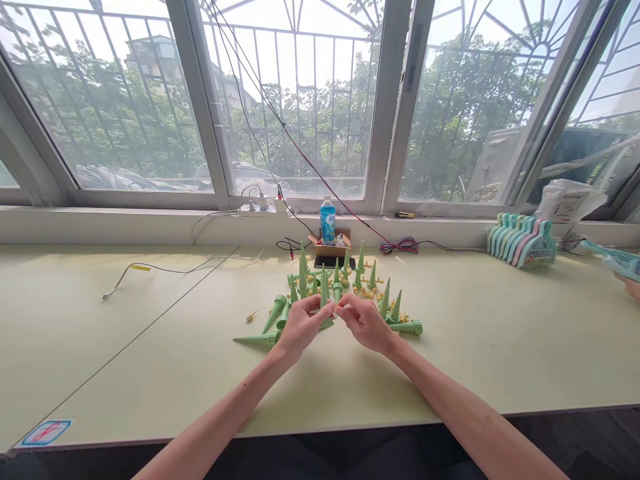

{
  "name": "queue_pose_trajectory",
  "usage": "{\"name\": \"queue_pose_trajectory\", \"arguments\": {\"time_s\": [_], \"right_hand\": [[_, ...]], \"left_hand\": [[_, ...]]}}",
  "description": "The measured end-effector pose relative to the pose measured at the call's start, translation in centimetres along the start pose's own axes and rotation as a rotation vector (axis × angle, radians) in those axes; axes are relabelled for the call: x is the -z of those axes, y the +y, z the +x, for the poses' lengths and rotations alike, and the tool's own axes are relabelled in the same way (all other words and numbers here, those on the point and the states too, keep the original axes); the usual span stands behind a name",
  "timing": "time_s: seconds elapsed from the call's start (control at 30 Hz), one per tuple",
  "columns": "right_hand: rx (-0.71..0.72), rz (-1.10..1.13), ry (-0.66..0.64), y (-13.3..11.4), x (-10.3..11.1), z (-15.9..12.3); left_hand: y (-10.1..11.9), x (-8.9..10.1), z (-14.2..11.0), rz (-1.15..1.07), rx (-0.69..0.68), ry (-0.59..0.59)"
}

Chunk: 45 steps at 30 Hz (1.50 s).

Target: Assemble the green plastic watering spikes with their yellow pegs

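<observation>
My left hand is closed around a green plastic spike that points upward. My right hand meets it at the fingertips, thumb and fingers pinched together. Whatever small piece lies in that pinch is mostly hidden. Around both hands are several more green cone-shaped spikes, some standing on their wide ends, others on their sides, like the spike at the left and the spike at the right. Small yellow valve-like pieces lie among them. One loose yellow piece sits apart on the left.
Behind the spikes are a dark phone, a cardboard box and a blue bottle. Cables run along the wall, with a bundled cord. Pastel hangers stand at right, near another person's hand. A thin cable lies left.
</observation>
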State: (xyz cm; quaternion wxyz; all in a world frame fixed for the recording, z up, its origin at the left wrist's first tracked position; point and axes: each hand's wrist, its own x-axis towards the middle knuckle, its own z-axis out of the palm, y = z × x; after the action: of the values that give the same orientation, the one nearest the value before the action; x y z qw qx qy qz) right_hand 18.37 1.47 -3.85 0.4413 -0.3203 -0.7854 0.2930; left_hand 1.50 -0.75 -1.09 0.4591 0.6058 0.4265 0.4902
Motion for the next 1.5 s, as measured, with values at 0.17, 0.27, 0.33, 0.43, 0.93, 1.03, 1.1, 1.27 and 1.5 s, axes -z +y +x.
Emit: {"name": "queue_pose_trajectory", "arguments": {"time_s": [0.17, 0.27, 0.33, 0.43, 0.93, 1.03, 1.1, 1.27, 1.5], "right_hand": [[0.012, 0.001, -0.003, 0.03, -0.02, 0.02], [0.010, 0.001, -0.003, 0.05, -0.03, 0.01], [0.009, 0.005, -0.006, 0.04, -0.03, -0.01], [0.015, 0.013, -0.009, 0.00, 0.01, -0.01], [0.026, 0.019, -0.014, -0.10, 0.05, 0.05], [0.029, 0.008, -0.010, -0.20, 0.08, 0.05], [0.030, 0.004, -0.007, -0.24, 0.08, 0.05], [0.030, 0.004, -0.013, -0.11, 0.04, 0.07], [0.031, -0.002, -0.009, -0.23, 0.11, 0.09]], "left_hand": [[0.07, -0.03, -0.04, 0.007, 0.009, -0.006], [-0.04, 0.04, -0.02, 0.003, 0.008, -0.009], [-0.12, 0.10, -0.02, 0.001, 0.006, -0.014], [-0.17, 0.14, -0.01, -0.005, 0.004, -0.023], [-0.29, 0.16, 0.03, -0.011, -0.046, -0.014], [-0.32, 0.18, 0.07, -0.010, -0.047, -0.018], [-0.35, 0.19, 0.10, -0.005, -0.045, -0.020], [-0.43, 0.22, 0.12, 0.006, -0.048, -0.025], [-0.44, 0.24, 0.09, 0.009, -0.067, -0.033]]}}
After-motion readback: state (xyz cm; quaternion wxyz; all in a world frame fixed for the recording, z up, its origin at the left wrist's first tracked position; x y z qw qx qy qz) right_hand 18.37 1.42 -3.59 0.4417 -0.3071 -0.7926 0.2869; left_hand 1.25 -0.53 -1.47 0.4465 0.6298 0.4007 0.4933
